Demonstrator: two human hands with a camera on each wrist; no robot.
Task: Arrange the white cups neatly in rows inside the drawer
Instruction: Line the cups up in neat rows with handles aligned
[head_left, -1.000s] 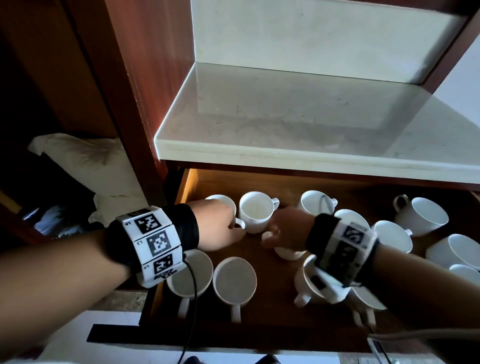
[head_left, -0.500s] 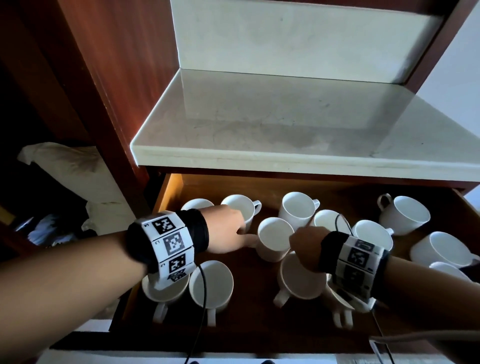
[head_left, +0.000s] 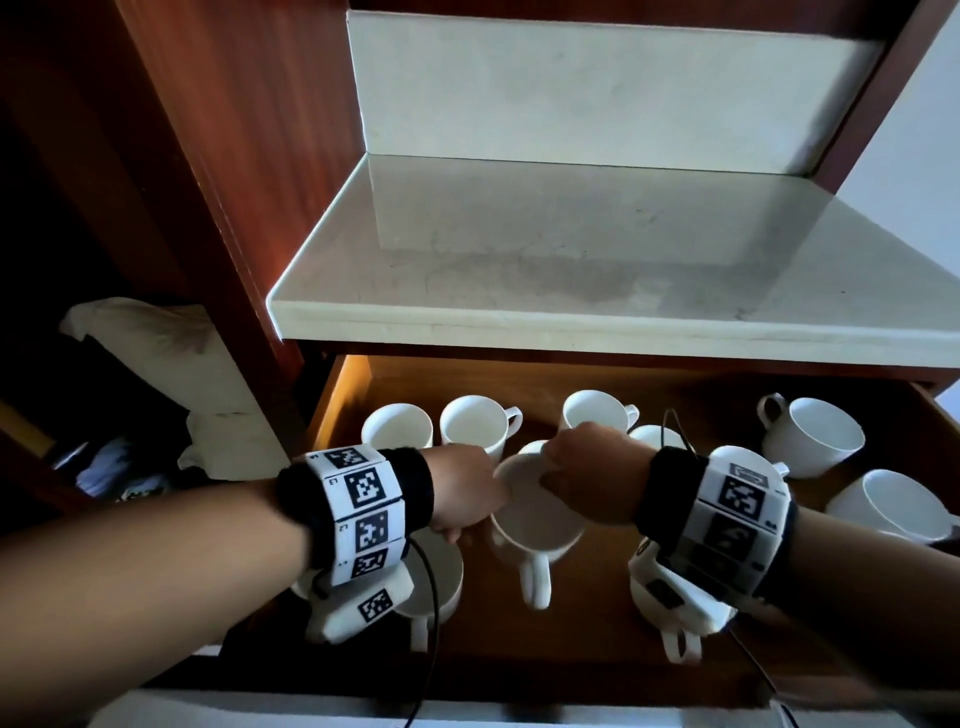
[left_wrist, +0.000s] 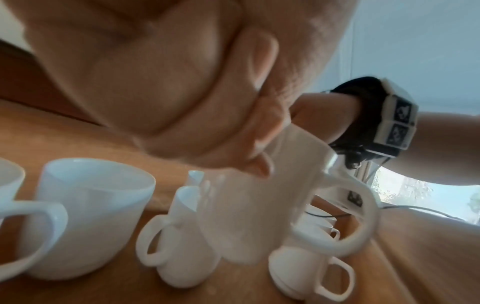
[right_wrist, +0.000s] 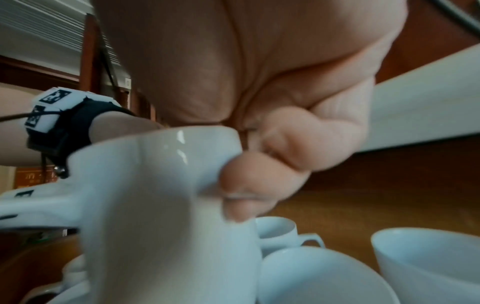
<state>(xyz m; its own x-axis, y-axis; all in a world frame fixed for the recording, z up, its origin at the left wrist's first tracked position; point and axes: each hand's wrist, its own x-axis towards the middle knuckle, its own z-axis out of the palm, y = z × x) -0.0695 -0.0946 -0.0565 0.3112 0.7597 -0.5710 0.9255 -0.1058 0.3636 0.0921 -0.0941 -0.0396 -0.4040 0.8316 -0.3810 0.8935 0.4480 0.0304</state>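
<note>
You had both hands on one glossy white ceramic cup, and it sat tilted, off the wood, between your wrists. Your left hand pinched its rim on one side and your right hand pinched the other, thumb curled over the edge, probably so you could steer the handle toward you like the near-row cups. It hung over the open brown wooden drawer, near the middle. I counted about twelve white cups in there, though your wrists hid some.
</note>
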